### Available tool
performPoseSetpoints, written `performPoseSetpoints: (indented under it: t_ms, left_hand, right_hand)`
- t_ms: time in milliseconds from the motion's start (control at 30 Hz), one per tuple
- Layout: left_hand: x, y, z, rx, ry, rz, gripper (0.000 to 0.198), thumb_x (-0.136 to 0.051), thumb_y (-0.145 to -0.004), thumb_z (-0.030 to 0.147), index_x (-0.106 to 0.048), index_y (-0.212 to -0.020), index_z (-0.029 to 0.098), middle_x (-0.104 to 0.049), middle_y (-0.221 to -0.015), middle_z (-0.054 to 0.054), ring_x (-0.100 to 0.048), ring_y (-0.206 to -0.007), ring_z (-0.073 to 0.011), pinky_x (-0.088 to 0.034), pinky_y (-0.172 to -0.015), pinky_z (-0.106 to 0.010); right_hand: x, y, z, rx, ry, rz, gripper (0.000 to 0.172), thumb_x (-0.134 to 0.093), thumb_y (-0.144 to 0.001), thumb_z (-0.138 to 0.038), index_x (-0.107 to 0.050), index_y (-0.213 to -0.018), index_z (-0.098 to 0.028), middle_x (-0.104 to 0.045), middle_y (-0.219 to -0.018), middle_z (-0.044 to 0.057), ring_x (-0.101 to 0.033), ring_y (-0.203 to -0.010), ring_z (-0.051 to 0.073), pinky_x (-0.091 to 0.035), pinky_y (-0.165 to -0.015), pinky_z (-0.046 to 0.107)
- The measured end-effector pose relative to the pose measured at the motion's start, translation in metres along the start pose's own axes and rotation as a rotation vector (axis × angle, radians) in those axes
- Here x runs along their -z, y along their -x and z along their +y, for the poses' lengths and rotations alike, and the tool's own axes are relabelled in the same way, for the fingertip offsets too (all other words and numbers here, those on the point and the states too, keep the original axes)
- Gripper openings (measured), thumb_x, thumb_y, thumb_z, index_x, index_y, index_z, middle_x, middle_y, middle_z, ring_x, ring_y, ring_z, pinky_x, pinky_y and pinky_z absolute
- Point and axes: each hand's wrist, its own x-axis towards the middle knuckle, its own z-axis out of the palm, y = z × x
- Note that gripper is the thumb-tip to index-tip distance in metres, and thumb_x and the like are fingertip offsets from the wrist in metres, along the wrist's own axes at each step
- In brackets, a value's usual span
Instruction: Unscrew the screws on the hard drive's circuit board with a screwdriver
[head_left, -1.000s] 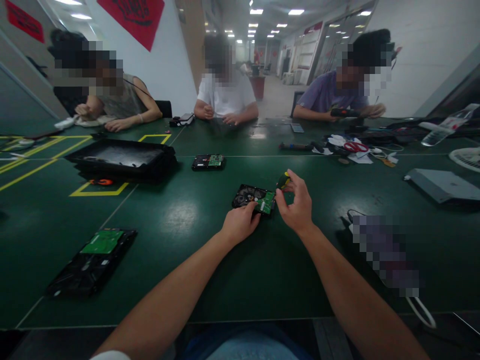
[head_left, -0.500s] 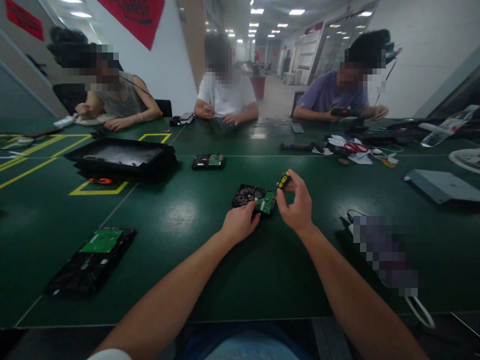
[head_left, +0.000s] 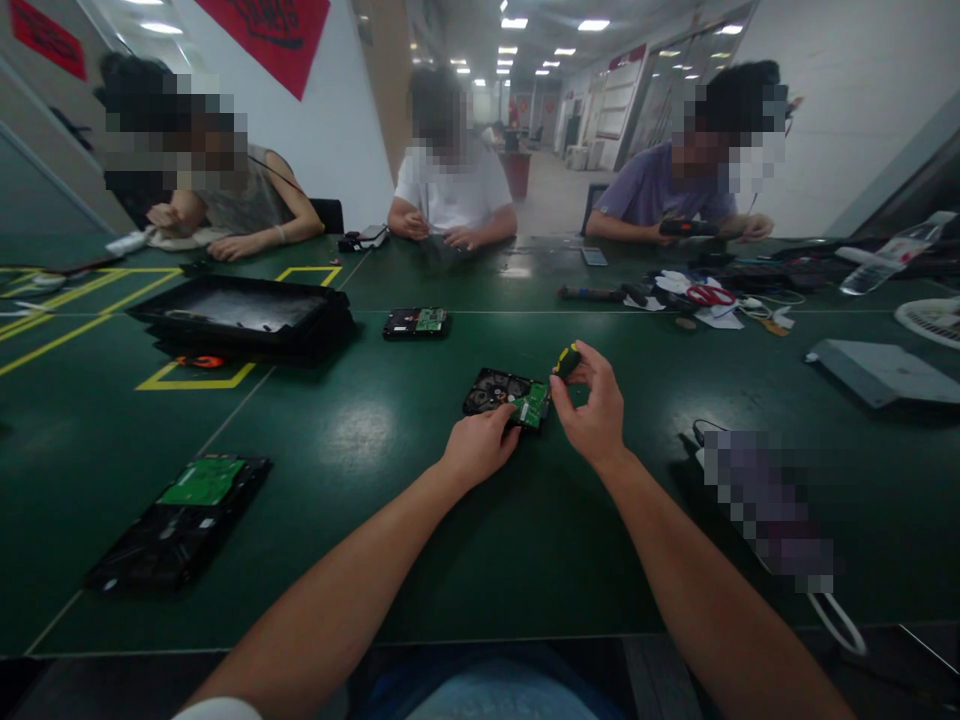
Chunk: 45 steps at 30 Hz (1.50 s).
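A black hard drive (head_left: 489,389) with a green circuit board lies on the table in front of me, board side up. My left hand (head_left: 484,441) grips its near edge, the thumb on top by the board. In my right hand (head_left: 592,405) is a screwdriver (head_left: 568,360) with a yellow and black handle, pinched between the fingers. It is tilted, handle up, and its tip end is at the board's right edge; whether the tip sits in a screw is too small to tell.
Other hard drives lie at the near left (head_left: 184,522) and further back (head_left: 415,322). A black tray (head_left: 240,305) stands back left, with an orange-handled tool (head_left: 200,362) before it. A grey metal box (head_left: 881,375) and a pouch (head_left: 772,510) lie right. Three people sit opposite.
The screwdriver handle has turned slightly in my right fingers, so its yellow marks sit differently. My left hand and the hard drive stay in place.
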Motion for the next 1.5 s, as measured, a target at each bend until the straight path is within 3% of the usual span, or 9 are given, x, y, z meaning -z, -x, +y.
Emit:
performPoseSetpoints:
  t_ms: [167, 533, 933, 1500]
  left_hand:
    - [-0.0014, 0.0013, -0.0017, -0.036, 0.018, 0.016, 0.04, -0.049, -0.1, 0.039, -0.058, -0.136, 0.024, -0.076, -0.113, -0.007, -0.074, -0.097, -0.0256, -0.057, -0.084, -0.037]
    - [-0.0008, 0.0034, -0.0026, -0.079, 0.018, 0.021, 0.039, -0.046, -0.101, 0.039, -0.06, -0.136, 0.027, -0.076, -0.115, -0.006, -0.073, -0.101, -0.0244, -0.057, -0.087, -0.036]
    - [0.0026, 0.004, 0.0, -0.058, 0.003, -0.009, 0.041, -0.046, -0.101, 0.04, -0.059, -0.138, 0.028, -0.075, -0.117, -0.006, -0.073, -0.102, -0.0245, -0.057, -0.088, -0.036]
    - [0.0033, 0.0039, 0.0001, -0.053, 0.012, -0.018, 0.039, -0.047, -0.101, 0.038, -0.059, -0.137, 0.029, -0.075, -0.116, -0.005, -0.072, -0.103, -0.0239, -0.056, -0.09, -0.036]
  right_hand:
    - [0.0014, -0.0009, -0.0018, 0.029, 0.007, -0.017, 0.063, -0.064, -0.093, -0.026, -0.04, -0.151, -0.03, -0.061, -0.137, 0.011, -0.069, -0.106, 0.026, -0.065, -0.087, 0.046]
    - [0.0034, -0.003, -0.0054, 0.049, 0.086, 0.002, 0.064, -0.064, -0.093, -0.031, -0.04, -0.153, -0.031, -0.063, -0.127, 0.011, -0.067, -0.087, 0.023, -0.064, -0.082, 0.047]
    - [0.0015, -0.0009, -0.0051, -0.063, -0.164, -0.122, 0.062, -0.057, -0.1, -0.032, -0.031, -0.156, -0.032, -0.066, -0.129, 0.009, -0.073, -0.103, 0.024, -0.062, -0.095, 0.048]
    - [0.0001, -0.0002, -0.0022, -0.12, -0.224, -0.155, 0.063, -0.06, -0.1, -0.036, -0.032, -0.156, -0.032, -0.067, -0.125, 0.008, -0.072, -0.102, 0.023, -0.063, -0.091, 0.046]
